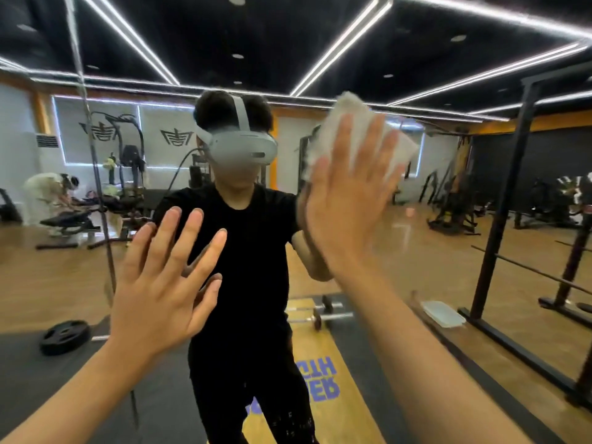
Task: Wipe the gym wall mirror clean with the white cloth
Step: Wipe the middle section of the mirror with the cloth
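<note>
The gym wall mirror fills the whole view and reflects me in a black shirt and a grey headset. My right hand lies flat with straight, spread fingers and presses the white cloth against the glass at head height, right of centre. The cloth shows above and beside the fingers, crumpled. My left hand is flat against the mirror lower down, left of centre, fingers spread, holding nothing.
A vertical seam splits the mirror at the left. The reflection shows a black rack at the right, a barbell and a weight plate on the floor, benches and another person at the far left.
</note>
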`<action>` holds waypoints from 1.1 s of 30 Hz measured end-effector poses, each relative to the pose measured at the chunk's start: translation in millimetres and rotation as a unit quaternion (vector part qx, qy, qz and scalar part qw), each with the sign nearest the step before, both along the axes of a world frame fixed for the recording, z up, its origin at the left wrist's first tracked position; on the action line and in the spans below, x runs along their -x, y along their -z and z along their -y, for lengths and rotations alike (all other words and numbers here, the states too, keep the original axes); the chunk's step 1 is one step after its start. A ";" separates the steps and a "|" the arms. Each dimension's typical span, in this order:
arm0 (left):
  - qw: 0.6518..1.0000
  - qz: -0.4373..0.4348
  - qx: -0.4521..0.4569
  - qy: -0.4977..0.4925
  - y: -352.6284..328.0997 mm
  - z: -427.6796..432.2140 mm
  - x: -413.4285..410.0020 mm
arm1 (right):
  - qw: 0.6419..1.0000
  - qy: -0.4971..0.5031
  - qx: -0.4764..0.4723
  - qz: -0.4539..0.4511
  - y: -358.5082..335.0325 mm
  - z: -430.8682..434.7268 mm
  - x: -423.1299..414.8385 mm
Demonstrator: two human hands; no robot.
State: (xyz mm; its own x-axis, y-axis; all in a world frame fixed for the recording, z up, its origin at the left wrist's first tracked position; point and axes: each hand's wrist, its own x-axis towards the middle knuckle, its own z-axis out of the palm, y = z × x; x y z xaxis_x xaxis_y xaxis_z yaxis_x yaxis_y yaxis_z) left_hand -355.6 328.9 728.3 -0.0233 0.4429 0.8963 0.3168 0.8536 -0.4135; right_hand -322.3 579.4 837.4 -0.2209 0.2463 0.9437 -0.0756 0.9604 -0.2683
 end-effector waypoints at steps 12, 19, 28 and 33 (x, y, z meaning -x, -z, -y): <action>1.000 -0.004 -0.001 0.014 -1.2 0.5 0.9 | 0.977 0.023 -0.210 0.024 -18.4 -148.6 -13.5; 1.000 0.003 0.004 0.005 1.3 -1.9 0.9 | 0.996 0.066 0.066 0.017 -27.1 -190.4 -23.5; 1.000 0.005 0.003 0.012 1.6 0.8 1.4 | 0.984 -0.026 -0.171 0.031 0.0 83.5 -0.4; 1.000 0.004 0.008 0.008 -1.1 3.1 -0.6 | 0.940 -0.036 -0.338 0.045 1.3 43.9 -1.4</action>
State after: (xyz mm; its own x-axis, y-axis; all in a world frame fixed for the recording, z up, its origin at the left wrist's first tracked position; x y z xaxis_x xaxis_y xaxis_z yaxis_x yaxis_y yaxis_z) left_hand -355.0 325.8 729.4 -0.0233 0.4579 0.8887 0.3341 0.8414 -0.4248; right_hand -320.9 535.5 836.1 -0.3000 -0.4202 0.8564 -0.1523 0.9074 0.3918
